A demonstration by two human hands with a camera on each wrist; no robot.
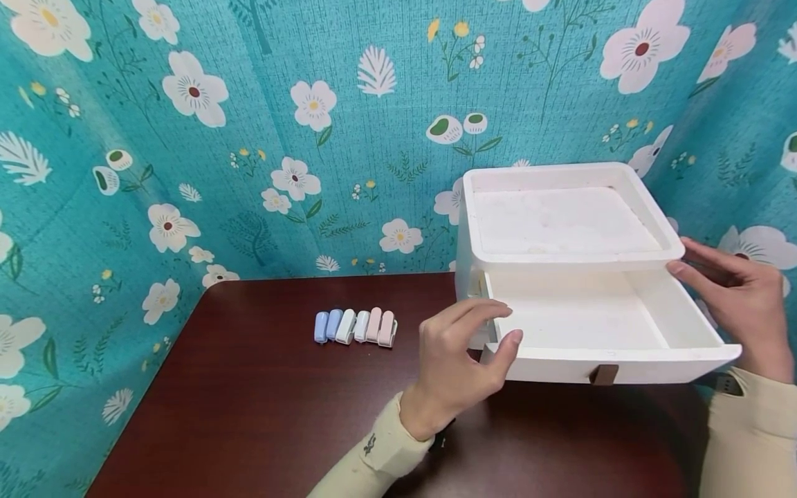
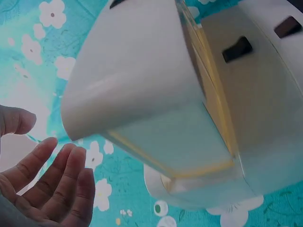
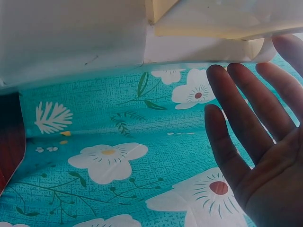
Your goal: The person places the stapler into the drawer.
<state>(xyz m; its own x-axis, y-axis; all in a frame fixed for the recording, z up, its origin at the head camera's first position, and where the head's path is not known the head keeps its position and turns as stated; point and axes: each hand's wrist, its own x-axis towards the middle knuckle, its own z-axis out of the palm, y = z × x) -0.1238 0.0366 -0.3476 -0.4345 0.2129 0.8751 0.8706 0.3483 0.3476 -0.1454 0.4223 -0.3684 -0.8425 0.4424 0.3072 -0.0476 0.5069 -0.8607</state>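
Note:
A white desktop drawer cabinet (image 1: 566, 214) stands at the right of the table, its upper drawer (image 1: 660, 368) pulled out and its white inside showing. The drawer has a brown pull tab (image 1: 604, 375) on its front. My left hand (image 1: 457, 363) is at the drawer's left front corner, thumb and fingers spread apart. In the left wrist view that hand (image 2: 52, 184) holds nothing, its fingers apart from the drawer front (image 2: 132, 71). At the cabinet's right side is my right hand (image 1: 741, 297), thumb by the top rim's corner. The right wrist view shows its fingers (image 3: 246, 113) extended; contact is unclear.
Several small clip-like pieces (image 1: 355, 327) in blue, white and pink lie in a row on the dark reddish-brown table (image 1: 280, 401), left of the cabinet. A teal flowered cloth (image 1: 249, 138) hangs behind and on both sides. Lower drawer fronts (image 2: 255, 85) show dark tabs.

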